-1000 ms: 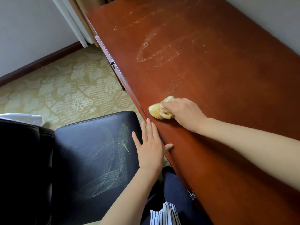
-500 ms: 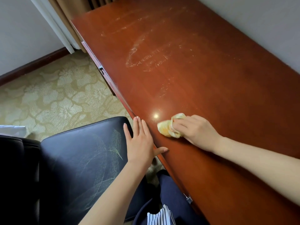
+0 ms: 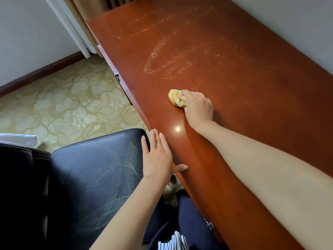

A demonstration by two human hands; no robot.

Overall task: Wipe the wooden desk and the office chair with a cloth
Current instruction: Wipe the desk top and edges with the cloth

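Right grip: the right grip (image 3: 198,109) is clenched around a cloth (image 3: 173,97), fingers curled over it and knuckles up, pressing it onto the table (image 3: 243,78).
Left grip: the left grip (image 3: 156,157) is released and flat, holding nothing, with its fingers straight and close together. It lies at the near corner of the chair (image 3: 93,177), and its thumb spreads onto the table's front edge. Whether the palm presses the seat I cannot tell.
Cloth position: on the tabletop near the front edge, sticking out ahead of the right fingers, well apart from the chair.
Count: two grips, one cloth, one table, one chair, and two metal handles on the table's front, the far handle (image 3: 117,76) and the near handle (image 3: 209,225).
Cloth: yellow, soft, bunched into a small wad.
Table: long and rectangular, in glossy reddish-brown wood. Pale smears (image 3: 162,64) trace a rough oval beyond the cloth, and a bright glint (image 3: 177,129) sits beside the right wrist.
Chair: black, smooth and leather-like, with a rounded seat corner and faint pale streaks across the seat.
Floor: beige carpet (image 3: 63,105) with a floral pattern, edged by a dark baseboard (image 3: 39,73).
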